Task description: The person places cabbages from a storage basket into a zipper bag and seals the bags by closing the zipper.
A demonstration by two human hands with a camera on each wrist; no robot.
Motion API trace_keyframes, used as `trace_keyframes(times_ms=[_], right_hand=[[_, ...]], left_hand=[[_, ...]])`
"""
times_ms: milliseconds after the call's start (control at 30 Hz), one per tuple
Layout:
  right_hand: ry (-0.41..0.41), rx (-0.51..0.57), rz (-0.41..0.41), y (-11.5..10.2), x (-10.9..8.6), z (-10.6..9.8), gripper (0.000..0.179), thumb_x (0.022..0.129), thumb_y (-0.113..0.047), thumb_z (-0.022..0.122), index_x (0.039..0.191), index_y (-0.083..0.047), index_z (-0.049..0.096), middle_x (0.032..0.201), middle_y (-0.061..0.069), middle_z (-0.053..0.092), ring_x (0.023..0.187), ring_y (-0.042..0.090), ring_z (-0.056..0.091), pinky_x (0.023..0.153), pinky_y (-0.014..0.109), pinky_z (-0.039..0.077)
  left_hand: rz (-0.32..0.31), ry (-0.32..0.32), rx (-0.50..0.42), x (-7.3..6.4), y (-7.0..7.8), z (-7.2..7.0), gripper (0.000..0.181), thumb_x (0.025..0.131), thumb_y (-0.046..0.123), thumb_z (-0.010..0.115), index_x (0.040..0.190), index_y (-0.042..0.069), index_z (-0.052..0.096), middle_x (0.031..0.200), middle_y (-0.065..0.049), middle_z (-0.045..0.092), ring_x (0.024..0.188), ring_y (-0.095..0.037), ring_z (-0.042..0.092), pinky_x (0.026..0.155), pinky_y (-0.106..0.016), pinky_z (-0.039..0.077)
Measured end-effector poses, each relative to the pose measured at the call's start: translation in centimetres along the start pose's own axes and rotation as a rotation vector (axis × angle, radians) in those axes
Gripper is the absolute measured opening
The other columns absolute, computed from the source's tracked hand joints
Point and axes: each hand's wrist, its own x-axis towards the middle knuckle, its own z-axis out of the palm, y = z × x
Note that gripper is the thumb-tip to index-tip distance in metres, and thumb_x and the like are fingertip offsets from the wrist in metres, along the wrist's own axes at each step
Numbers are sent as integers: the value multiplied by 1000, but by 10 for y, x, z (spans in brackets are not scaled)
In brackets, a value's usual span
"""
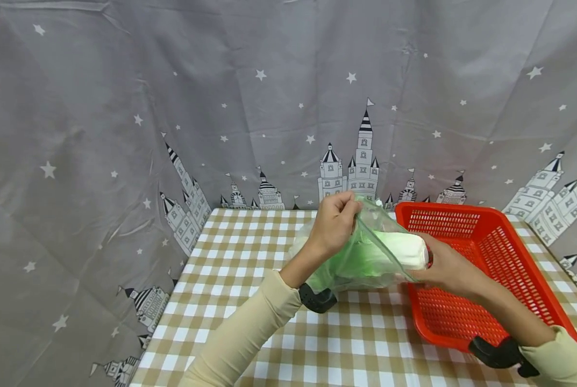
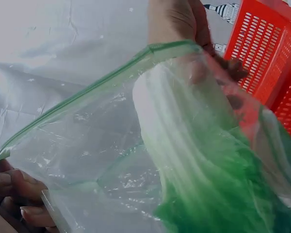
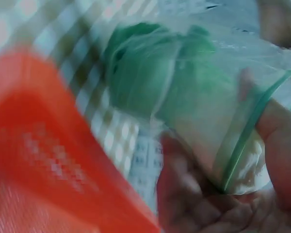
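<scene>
A napa cabbage (image 1: 399, 250), white at its base and green at its leaves, lies inside a clear zip bag (image 2: 87, 141) with a green zip rim. Its white base pokes toward the bag's mouth on the right. My left hand (image 1: 335, 220) pinches the rim at the upper left corner of the mouth. Around the cabbage's base curls my right hand (image 1: 450, 269), its thumb (image 3: 276, 121) inside the bag's mouth and the other fingers underneath. In the right wrist view the leafy end (image 3: 140, 73) shows through the film.
To the right stands a red perforated plastic basket (image 1: 515, 252), under my right forearm. A brown-and-white checked cloth (image 1: 249, 258) covers the table. Behind it hangs a grey curtain (image 1: 269, 118) printed with stars and castles.
</scene>
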Motion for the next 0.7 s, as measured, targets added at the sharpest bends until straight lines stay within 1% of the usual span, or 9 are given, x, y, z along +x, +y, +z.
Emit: trace_keyframes(times_ms=[33,100,200,267,367,433,533,633,700], right_hand=[[-43,112,20,0,0,0,86,80,-17,82,147,1,30,118,23,56,94,31,59,72,41,57],[-91,289,51,-1,1,-2,86,81,-3,78,149,2,26,115,25,59,92,33,63,71,41,58],[-87,380,18,-7,4,-10,79,84,6,70,150,3,26,107,24,66,88,31,68,75,40,57],[-42,368,-7,-16,7,-18,68,88,3,68,147,2,33,97,19,69,84,26,69,74,38,57],[67,345,-58,-31,12,-33,51,92,-1,65,138,-2,45,85,11,69,79,20,67,71,33,56],[138,359,-95,-41,16,-43,44,92,0,64,133,-5,50,81,9,68,76,17,66,67,31,56],[162,333,-126,-56,21,-54,42,93,3,61,133,-3,49,77,10,66,75,17,67,66,31,56],[159,211,-121,-72,24,-64,46,93,4,60,137,2,44,77,9,65,73,18,67,65,33,57],[191,143,-113,-82,26,-71,47,94,3,59,138,0,43,79,8,66,73,20,68,65,33,57]], left_hand=[[0,8,0,0,0,0,37,94,2,48,60,9,35,47,-1,36,40,-12,34,40,-24,27],[3,30,12,2,1,-2,37,94,2,48,60,9,36,47,-1,37,40,-12,35,40,-24,27],[-11,76,-16,6,5,-9,37,93,1,46,59,10,37,48,0,37,41,-11,37,41,-23,31],[-14,112,-71,10,9,-17,37,93,-2,45,59,10,37,49,0,35,42,-11,36,41,-22,33],[-12,160,-154,15,18,-29,36,91,-4,44,58,10,39,51,2,31,42,-9,35,43,-21,35],[-14,176,-168,17,23,-37,36,90,-4,45,57,10,39,51,2,30,42,-10,34,43,-22,33],[-49,166,-104,18,28,-46,36,90,-2,46,56,9,42,49,1,34,41,-11,37,44,-23,34],[-83,136,-26,18,30,-53,37,90,-1,46,55,9,44,47,0,37,41,-14,38,44,-25,34],[-71,132,-1,19,33,-56,37,91,0,47,55,9,45,46,-1,37,41,-16,37,43,-25,32]])
